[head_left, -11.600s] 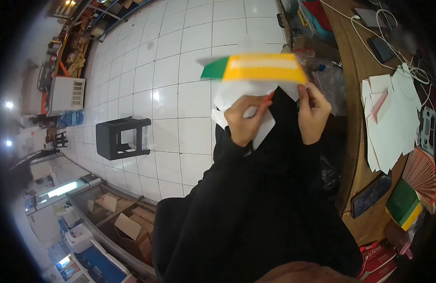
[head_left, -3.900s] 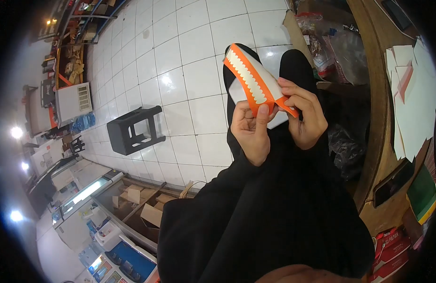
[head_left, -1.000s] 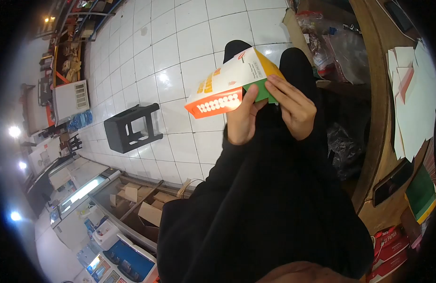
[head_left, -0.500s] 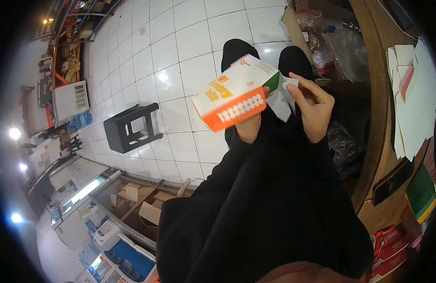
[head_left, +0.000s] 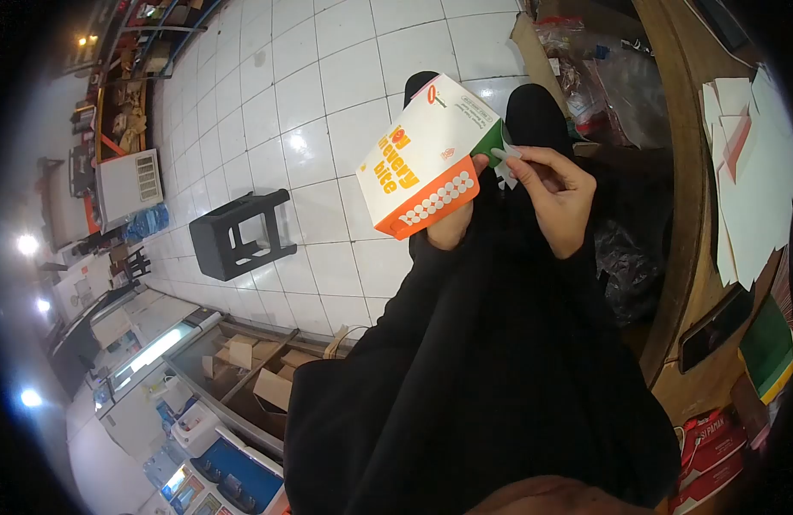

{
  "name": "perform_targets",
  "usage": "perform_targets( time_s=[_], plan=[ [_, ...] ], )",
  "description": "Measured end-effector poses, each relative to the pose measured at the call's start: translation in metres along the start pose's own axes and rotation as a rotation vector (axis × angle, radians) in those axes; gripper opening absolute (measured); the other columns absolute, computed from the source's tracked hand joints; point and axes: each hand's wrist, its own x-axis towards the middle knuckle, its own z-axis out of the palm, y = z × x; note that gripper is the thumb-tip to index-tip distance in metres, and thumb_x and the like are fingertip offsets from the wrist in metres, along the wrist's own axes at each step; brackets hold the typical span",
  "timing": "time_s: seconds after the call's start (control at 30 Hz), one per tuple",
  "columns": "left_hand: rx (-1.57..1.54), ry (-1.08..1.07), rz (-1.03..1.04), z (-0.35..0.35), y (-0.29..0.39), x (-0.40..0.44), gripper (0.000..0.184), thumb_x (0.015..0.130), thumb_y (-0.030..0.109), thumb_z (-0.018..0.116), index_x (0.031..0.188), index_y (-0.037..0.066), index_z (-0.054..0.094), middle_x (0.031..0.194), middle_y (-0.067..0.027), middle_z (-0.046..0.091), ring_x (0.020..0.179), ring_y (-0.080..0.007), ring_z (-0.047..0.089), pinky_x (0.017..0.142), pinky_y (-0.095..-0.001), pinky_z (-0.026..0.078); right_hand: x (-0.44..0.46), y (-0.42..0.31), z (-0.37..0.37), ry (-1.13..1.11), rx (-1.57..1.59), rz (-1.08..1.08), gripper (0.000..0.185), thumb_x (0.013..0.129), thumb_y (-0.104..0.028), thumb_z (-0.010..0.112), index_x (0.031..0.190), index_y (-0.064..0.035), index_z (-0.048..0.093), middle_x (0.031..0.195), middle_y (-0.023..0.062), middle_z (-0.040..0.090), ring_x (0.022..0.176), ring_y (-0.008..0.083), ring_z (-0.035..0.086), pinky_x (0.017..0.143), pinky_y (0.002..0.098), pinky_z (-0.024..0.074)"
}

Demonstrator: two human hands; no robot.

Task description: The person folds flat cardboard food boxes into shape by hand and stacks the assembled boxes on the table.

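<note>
Box (head_left: 424, 153) is covering most of the left hand (head_left: 452, 226), which is gripping it with fingers mostly unseen. The right hand (head_left: 561, 190) is pinching a pale flap (head_left: 505, 154), fingertips nearly meeting.

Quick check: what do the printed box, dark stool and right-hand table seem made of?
Printed box: likely thin paperboard, smooth finish; crisp folds and thin flaps show.
Dark stool: probably moulded plastic, fairly matt; seat and legs look like one piece.
Table: wood or veneer, by its brown, streaky surface; finish unclear.
</note>
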Motion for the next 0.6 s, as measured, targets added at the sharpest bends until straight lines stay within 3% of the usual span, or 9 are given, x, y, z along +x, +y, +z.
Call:
perform_targets(
  time_s=[0.1,0.17,0.33,0.4,0.43,0.5,0.53,0.6],
  plan=[
    [0.194,-0.092,0.154,-0.007,-0.001,0.002,0.026,0.077,0.010,0.063,0.100,0.002,0.053,0.086,-0.0064,0.057,0.073,-0.0138,0.054,0.066,-0.0244,0.045,0.000,-0.005,-0.001,-0.058,-0.251,-0.146,0.014,0.071,0.004,0.063,0.084,0.0035,0.062,0.075,0.0104,0.062,0.066,0.0131,0.060,0.058,0.0214,0.0462],
    [0.184,-0.098,0.147,-0.013,-0.007,0.002,0.027,0.078,0.010,0.062,0.101,0.003,0.052,0.088,-0.0064,0.056,0.075,-0.0141,0.054,0.067,-0.0248,0.045,0.002,-0.017,-0.003,-0.087,-0.340,-0.197,0.014,0.070,0.005,0.063,0.083,0.0029,0.062,0.073,0.0112,0.062,0.064,0.0148,0.061,0.057,0.0218,0.0462],
    [-0.190,-0.095,-0.058,-0.012,-0.019,-0.006,0.031,0.079,0.010,0.060,0.107,0.004,0.048,0.097,-0.0067,0.054,0.085,-0.0158,0.053,0.071,-0.0270,0.044,0.005,-0.011,0.002,-0.127,-0.517,-0.386,0.016,0.067,0.007,0.062,0.082,0.0015,0.062,0.065,0.0113,0.060,0.059,0.0195,0.060,0.051,0.0225,0.0447],
    [-0.310,-0.084,-0.128,-0.013,-0.022,-0.008,0.033,0.080,0.010,0.059,0.109,0.004,0.046,0.100,-0.0068,0.053,0.089,-0.0164,0.052,0.073,-0.0278,0.044,0.005,-0.004,0.003,-0.166,-0.411,-0.300,0.022,0.068,0.002,0.063,0.089,-0.0042,0.064,0.083,0.0135,0.060,0.078,0.0233,0.060,0.062,0.0283,0.0448],
    [-0.338,-0.080,-0.152,-0.015,-0.021,-0.007,0.034,0.080,0.010,0.059,0.110,0.004,0.045,0.102,-0.0069,0.052,0.091,-0.0168,0.052,0.074,-0.0282,0.044,0.004,-0.004,0.006,-0.167,-0.412,-0.300,0.022,0.068,0.002,0.063,0.089,-0.0042,0.064,0.083,0.0135,0.060,0.078,0.0233,0.060,0.062,0.0283,0.0448],
    [-0.385,-0.081,-0.190,-0.016,-0.012,-0.004,0.036,0.081,0.011,0.058,0.113,0.005,0.043,0.105,-0.0070,0.051,0.095,-0.0174,0.051,0.076,-0.0291,0.044,0.005,-0.005,0.016,-0.123,-0.772,-0.519,0.028,0.068,-0.004,0.064,0.094,-0.0125,0.065,0.112,0.0171,0.049,0.102,0.0282,0.049,0.077,0.0357,0.0396],
    [-0.438,-0.109,-0.247,-0.011,0.010,-0.001,0.034,0.083,0.011,0.054,0.115,0.004,0.042,0.108,-0.0076,0.050,0.096,-0.0201,0.052,0.077,-0.0312,0.045,0.004,-0.003,0.019,-0.152,-0.909,-0.517,0.039,0.066,-0.007,0.065,0.103,-0.0193,0.063,0.126,0.0166,0.038,0.112,0.0326,0.041,0.090,0.0377,0.0324],
    [-0.397,-0.104,-0.250,-0.017,0.009,0.005,0.034,0.084,0.010,0.053,0.116,0.004,0.041,0.109,-0.0077,0.049,0.095,-0.0205,0.052,0.077,-0.0322,0.045,0.006,0.011,0.018,-0.219,-0.840,-0.507,0.043,0.068,-0.004,0.062,0.107,-0.0212,0.060,0.128,0.0177,0.036,0.113,0.0330,0.040,0.088,0.0375,0.0341]
  ],
)
